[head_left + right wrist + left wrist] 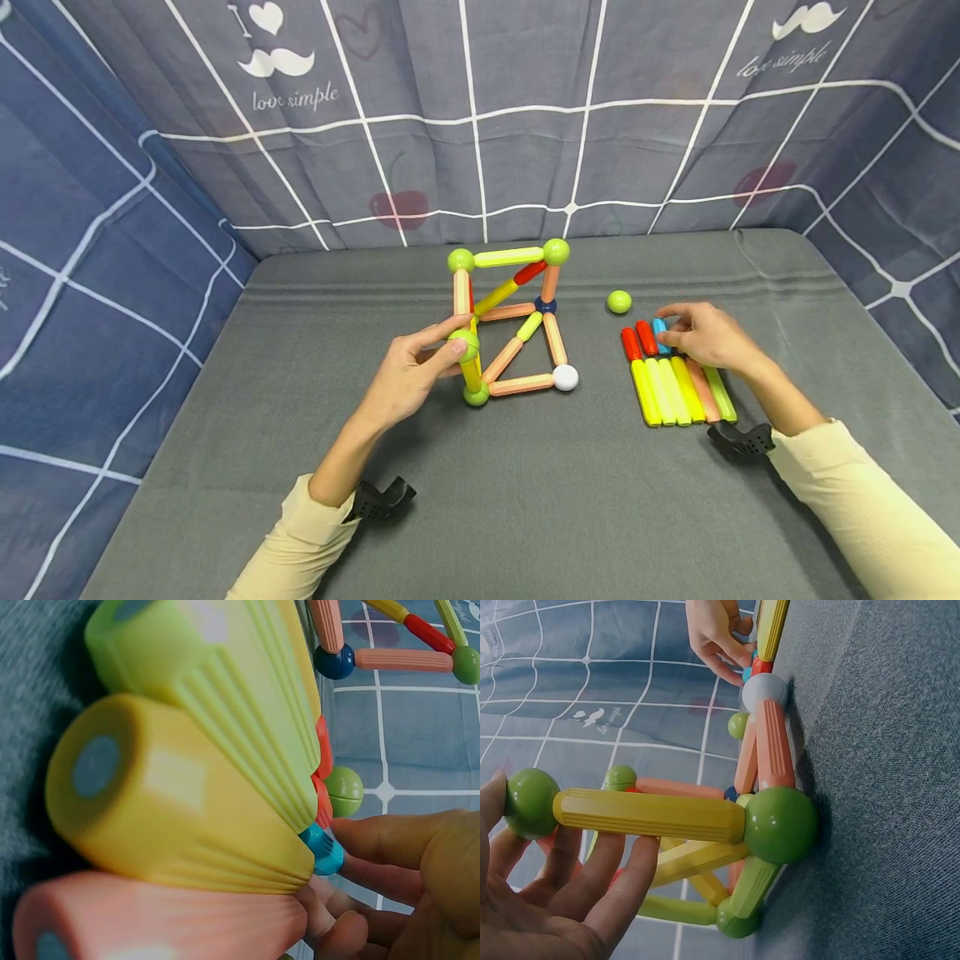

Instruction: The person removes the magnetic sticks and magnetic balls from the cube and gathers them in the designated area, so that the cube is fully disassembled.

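A frame of magnetic rods and balls (522, 385) stands on the grey surface. My left hand (408, 371) holds its near-left upper corner, thumb and fingers around a green ball (532, 802). Beneath that ball a yellow rod (651, 816) runs down to another green ball (781, 825) on the surface. To the right, my right hand (705, 335) pinches a short blue rod (661, 335) at the far side of a group of loose rods. Its fingertips meet the blue rod (324, 850) in the right wrist view.
Long yellow, green and orange rods (663, 392) lie side by side, with short red rods (631, 343) beyond them. A loose green ball (618, 302) sits between the frame and the rods. Patterned curtains (420, 167) enclose the back and sides.
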Demonstrator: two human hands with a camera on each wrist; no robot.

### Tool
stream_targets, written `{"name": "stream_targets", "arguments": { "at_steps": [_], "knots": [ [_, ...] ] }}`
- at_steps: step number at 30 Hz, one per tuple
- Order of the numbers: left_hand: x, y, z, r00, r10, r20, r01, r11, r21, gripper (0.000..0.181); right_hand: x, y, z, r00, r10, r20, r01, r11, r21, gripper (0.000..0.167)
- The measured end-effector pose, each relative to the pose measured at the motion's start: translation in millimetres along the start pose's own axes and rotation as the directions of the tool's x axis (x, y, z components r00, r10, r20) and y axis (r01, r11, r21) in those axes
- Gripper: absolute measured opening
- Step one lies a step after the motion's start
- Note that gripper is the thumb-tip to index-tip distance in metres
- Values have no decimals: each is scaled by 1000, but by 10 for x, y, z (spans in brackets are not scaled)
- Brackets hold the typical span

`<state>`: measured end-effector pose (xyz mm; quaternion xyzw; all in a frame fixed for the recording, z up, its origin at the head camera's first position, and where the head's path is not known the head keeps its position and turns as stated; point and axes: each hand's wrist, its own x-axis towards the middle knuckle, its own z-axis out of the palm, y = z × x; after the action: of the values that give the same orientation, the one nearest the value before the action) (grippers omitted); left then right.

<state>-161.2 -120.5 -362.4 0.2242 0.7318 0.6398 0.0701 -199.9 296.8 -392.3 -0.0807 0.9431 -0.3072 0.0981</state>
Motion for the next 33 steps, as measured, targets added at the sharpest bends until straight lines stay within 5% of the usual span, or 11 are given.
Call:
{"name": "stream_targets", "arguments": {
  "at_steps": [23, 33],
  "knots": [
    [0, -17, 4, 1000, 11, -3, -11, 1000, -11, 40, -88, -6, -20, 1000, 17, -25, -17, 1000, -1, 38],
    [5, -23, 3, 1000, 11, 0, -11, 1000, 0, 40, -211, -228, 78, 989, -76, -123, 74, 997, -23, 29]
  ]
}}
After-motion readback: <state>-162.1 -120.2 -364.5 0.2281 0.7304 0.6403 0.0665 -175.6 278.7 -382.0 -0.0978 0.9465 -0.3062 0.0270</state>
